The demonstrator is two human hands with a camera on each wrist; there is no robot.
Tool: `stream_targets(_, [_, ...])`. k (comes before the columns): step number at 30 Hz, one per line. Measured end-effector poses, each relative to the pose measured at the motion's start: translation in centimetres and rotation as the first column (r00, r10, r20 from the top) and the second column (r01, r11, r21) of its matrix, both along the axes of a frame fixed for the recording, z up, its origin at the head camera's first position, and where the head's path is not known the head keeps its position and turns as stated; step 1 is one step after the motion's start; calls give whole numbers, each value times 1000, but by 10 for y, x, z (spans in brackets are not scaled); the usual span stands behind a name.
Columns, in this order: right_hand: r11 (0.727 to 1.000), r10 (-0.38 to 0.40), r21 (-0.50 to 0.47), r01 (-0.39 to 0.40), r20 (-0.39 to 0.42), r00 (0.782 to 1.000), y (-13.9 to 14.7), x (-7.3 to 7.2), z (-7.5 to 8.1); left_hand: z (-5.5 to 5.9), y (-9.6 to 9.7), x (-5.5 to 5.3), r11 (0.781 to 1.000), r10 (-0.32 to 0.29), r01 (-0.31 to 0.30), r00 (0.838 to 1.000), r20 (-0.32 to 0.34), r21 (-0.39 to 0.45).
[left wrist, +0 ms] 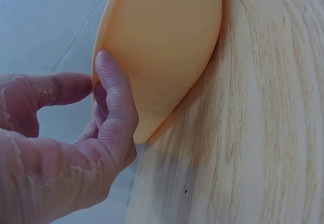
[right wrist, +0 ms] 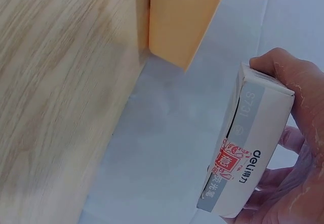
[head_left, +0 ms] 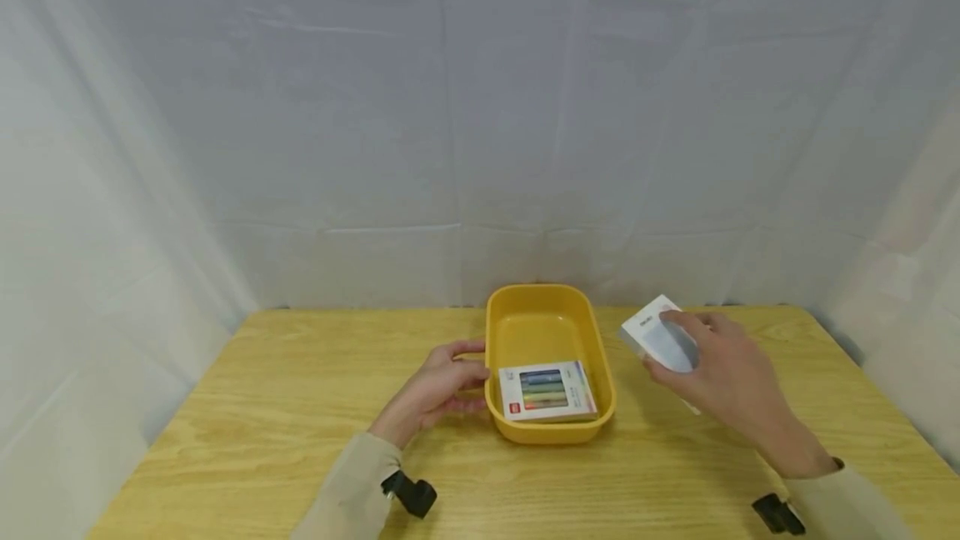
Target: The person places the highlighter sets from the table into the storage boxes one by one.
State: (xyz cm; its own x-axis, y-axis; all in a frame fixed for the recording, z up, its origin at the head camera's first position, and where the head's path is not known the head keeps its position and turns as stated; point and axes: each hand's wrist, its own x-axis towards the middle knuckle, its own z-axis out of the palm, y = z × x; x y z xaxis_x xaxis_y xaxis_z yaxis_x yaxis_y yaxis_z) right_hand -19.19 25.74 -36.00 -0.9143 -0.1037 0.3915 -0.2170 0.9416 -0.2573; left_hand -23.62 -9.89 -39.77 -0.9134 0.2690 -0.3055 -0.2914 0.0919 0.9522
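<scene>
A yellow plastic basin [head_left: 551,432] stands on the table, its long side running away from me. At its left rim is my left hand [head_left: 442,382]; in the left wrist view, the left hand [left wrist: 96,122] pinches the basin's edge, with fingers against the outer wall [left wrist: 162,41]. Inside the near end lies a white box of coloured pens [head_left: 573,390] with a clear window. To the right, my right hand [head_left: 727,373] grips a white and grey highlighter box [head_left: 648,327] above the table, tilted. Its printed side [right wrist: 253,138] shows in the right wrist view.
The light wooden table [head_left: 300,407] runs back to a pale sheet [head_left: 375,148] hung behind it and along both sides. The basin's far end lies close to the table's back edge. A black strap mount [head_left: 408,494] sits on the left sleeve.
</scene>
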Motion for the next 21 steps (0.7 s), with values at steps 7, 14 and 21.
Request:
stream_targets(7, [1000, 18, 9, -18, 3, 1000, -8, 1, 1, 0, 0, 0, 1000, -9, 9, 1000, -4, 4])
stream_targets(14, [1000, 20, 12, -20, 1, 1000, -14, 2, 2, -1, 0, 0, 1000, -14, 14, 1000, -5, 7])
stream_targets(21, [999, 28, 26, -28, 8, 1000, -21, 0, 3, 0, 1, 0, 1000, -7, 7, 1000, -2, 5])
